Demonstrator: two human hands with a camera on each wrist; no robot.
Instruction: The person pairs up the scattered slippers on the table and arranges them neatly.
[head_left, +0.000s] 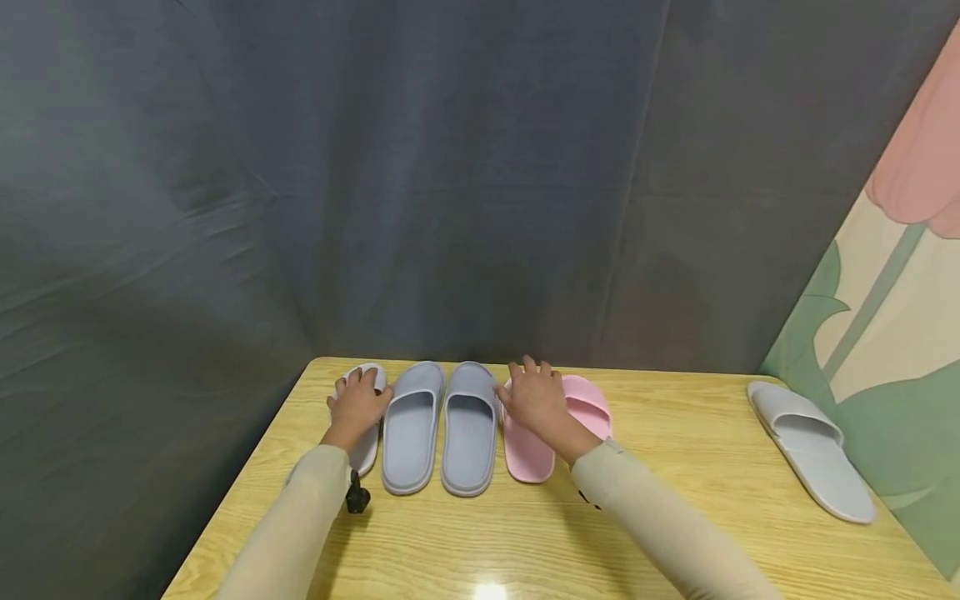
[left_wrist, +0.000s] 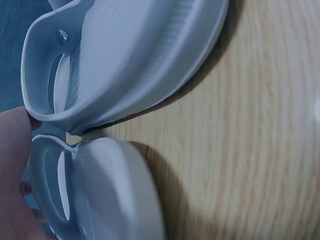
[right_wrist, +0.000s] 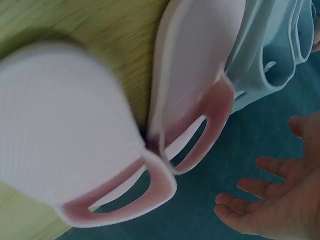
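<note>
Hands [head_left: 358, 406] [head_left: 536, 398] loosely spread, I should nudge the slippers [head_left: 408, 446] lightly and evenly, square to the tabletop's [head_left: 675, 433] far edge.

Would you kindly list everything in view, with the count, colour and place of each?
Leftmost slipper: 1, pale grey, left end of the row
Blue-grey slippers: 2, blue-grey, middle of the row
Pink slippers: 2, pink, right end of the row
Far-right slipper: 1, pale grey, apart from the row
Table: 1, yellowish wood-grain, under the slippers
Curtain: 1, dark grey, behind
Floral panel: 1, cream, pink and green, right side
Sleeves: 2, pale beige, both forearms
Left hand: 1, bare, by the leftmost slipper's toe end
Right hand: 1, bare, by the pink slippers' toe end
</note>
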